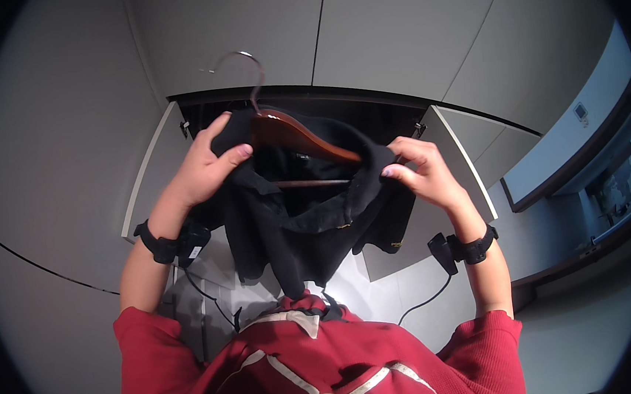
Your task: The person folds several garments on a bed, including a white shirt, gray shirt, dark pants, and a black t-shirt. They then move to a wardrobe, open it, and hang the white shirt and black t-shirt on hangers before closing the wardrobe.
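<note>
A black collared garment [319, 246] with sleeves hangs in front of me on a brown wooden clothes hanger [299, 134]. The hanger's metal hook [259, 71] sticks up out of the neck opening and leans left. Its lower bar shows inside the neckline. My left hand [207, 164] grips the garment's left collar and shoulder, with the thumb on the front side. On the opposite side, my right hand [422, 169] pinches the collar edge between thumb and fingers. The hanger's ends are hidden in the cloth.
Behind the garment is a dark cabinet interior [341, 106] with its left door [152, 165] and right door [457, 158] swung out. Tall grey panels [386, 30] rise above it. Cabled black devices are strapped to both forearms. A counter with a window-like recess [614, 184] lies far right.
</note>
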A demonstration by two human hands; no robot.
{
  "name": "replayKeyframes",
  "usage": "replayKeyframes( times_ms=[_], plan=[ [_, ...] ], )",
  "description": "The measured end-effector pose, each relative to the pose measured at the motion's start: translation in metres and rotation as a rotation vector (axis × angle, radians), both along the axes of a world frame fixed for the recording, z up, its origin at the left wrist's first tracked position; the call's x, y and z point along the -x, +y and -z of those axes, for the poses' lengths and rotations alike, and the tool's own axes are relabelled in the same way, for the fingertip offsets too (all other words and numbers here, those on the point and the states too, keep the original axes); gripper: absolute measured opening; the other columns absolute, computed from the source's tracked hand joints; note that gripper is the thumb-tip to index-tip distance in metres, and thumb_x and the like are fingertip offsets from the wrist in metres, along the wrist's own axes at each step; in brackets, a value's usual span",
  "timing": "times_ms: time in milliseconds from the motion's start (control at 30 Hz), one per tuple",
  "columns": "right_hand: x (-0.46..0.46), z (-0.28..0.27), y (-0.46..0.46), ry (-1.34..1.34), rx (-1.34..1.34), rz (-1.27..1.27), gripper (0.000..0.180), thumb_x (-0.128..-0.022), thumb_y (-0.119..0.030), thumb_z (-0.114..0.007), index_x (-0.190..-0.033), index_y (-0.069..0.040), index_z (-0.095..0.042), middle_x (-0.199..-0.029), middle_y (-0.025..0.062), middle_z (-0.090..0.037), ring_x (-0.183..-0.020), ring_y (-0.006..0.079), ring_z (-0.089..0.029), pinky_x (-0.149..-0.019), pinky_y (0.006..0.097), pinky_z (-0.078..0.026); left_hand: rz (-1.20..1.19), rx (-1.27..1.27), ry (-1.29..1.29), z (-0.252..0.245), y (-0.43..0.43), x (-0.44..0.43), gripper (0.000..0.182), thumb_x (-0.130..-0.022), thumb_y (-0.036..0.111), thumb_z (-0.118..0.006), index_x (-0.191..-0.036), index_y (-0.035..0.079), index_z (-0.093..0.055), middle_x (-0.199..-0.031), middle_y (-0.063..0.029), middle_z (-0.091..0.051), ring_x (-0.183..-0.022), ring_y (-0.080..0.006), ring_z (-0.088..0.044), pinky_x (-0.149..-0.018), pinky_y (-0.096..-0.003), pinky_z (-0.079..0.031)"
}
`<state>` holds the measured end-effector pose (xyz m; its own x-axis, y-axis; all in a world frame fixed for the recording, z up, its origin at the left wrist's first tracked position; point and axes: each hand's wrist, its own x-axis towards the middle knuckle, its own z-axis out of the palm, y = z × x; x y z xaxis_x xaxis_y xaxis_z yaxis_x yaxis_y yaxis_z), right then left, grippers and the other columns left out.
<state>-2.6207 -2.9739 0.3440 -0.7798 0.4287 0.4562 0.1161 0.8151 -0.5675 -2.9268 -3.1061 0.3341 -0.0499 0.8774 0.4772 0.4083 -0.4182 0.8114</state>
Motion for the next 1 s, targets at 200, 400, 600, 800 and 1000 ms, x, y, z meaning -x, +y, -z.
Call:
replayKeyframes(
  times_ms=[200,400,600,800,1000],
  plan=[
    [0.027,0.013,-0.024,-0.018,0.084,0.008,0.033,-0.076,-0.012,-0.068,-0.1,0.001,-0.051,-0.086,0.0128,-0.058,-0.078,0.0216,-0.059,-0.069,0.0298,-0.047,-0.1,0.127,0.207,0.021,0.007,0.0,0.067,-0.081,0.029,-0.064,-0.128,-0.007,-0.033,-0.115,-0.0251,-0.049,-0.11,-0.032,-0.048,-0.095,-0.0359,-0.035],
    [0.011,0.054,0.001,-0.341,0.283,0.068,0.033,-0.078,-0.023,-0.067,-0.094,0.001,-0.054,-0.073,0.0141,-0.059,-0.064,0.0231,-0.056,-0.062,0.0316,-0.046,-0.152,0.107,0.179,0.063,0.027,0.029,0.071,-0.076,0.029,-0.069,-0.128,-0.006,-0.034,-0.117,-0.025,-0.048,-0.112,-0.0324,-0.046,-0.096,-0.0367,-0.034],
    [0.04,0.167,0.013,-0.144,0.46,0.2,0.027,-0.079,-0.013,-0.063,-0.098,0.003,-0.053,-0.079,0.0113,-0.058,-0.074,0.0189,-0.055,-0.072,0.0304,-0.045,-0.205,0.173,0.047,0.146,0.077,0.072,0.032,-0.076,0.021,-0.067,-0.096,0.002,-0.052,-0.087,-0.0108,-0.058,-0.084,-0.0234,-0.057,-0.076,-0.0311,-0.044],
    [0.082,0.265,0.017,0.037,0.939,0.066,0.032,-0.083,-0.013,-0.059,-0.109,0.002,-0.048,-0.1,0.0067,-0.048,-0.097,0.018,-0.048,-0.089,0.0278,-0.034,-0.405,0.089,0.124,0.274,0.122,0.082,0.056,-0.079,0.015,-0.061,-0.129,0.006,-0.039,-0.125,-0.0167,-0.04,-0.118,-0.0333,-0.038,-0.099,-0.0365,-0.031],
    [0.15,0.326,0.06,0.023,0.641,0.24,0.03,-0.081,-0.009,-0.056,-0.107,0.003,-0.05,-0.099,0.011,-0.047,-0.098,0.0229,-0.048,-0.089,0.0301,-0.035,-0.162,0.648,-0.142,0.332,0.18,0.069,0.063,-0.084,0.016,-0.057,-0.137,0.006,-0.025,-0.128,-0.0205,-0.038,-0.111,-0.0313,-0.05,-0.091,-0.0335,-0.041]
  ],
)
